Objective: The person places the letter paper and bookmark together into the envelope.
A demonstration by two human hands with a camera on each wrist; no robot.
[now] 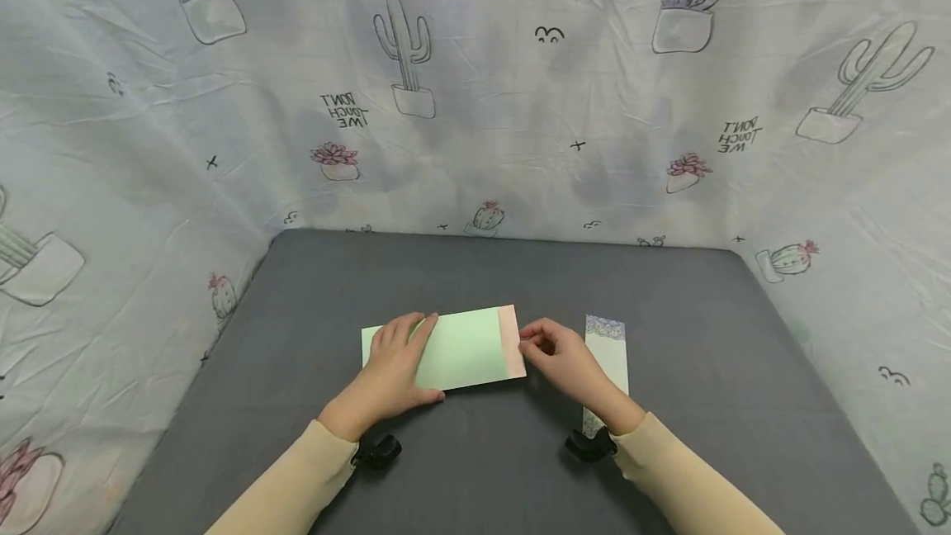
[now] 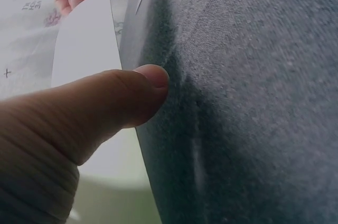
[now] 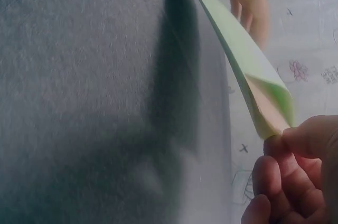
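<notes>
Paper in a pale green sheet (image 1: pixel 464 347) lies slanted at mid-table, with a pink strip (image 1: pixel 511 342) showing along its right end. My left hand (image 1: pixel 394 366) rests across its left part, fingers extended over the top and thumb at the near edge. In the left wrist view, the thumb (image 2: pixel 132 94) reaches past the paper's edge. My right hand (image 1: pixel 560 357) pinches the right end between thumb and forefinger. The right wrist view shows that end of the green paper (image 3: pixel 237 47) curling up around the pink part (image 3: pixel 266 100).
A white strip (image 1: pixel 607 357) with patterned ends lies on the grey table (image 1: pixel 475 469), partly under my right forearm. Black wrist devices (image 1: pixel 379 452) sit at both cuffs. A cactus-print cloth (image 1: pixel 490 89) hangs behind and at the sides.
</notes>
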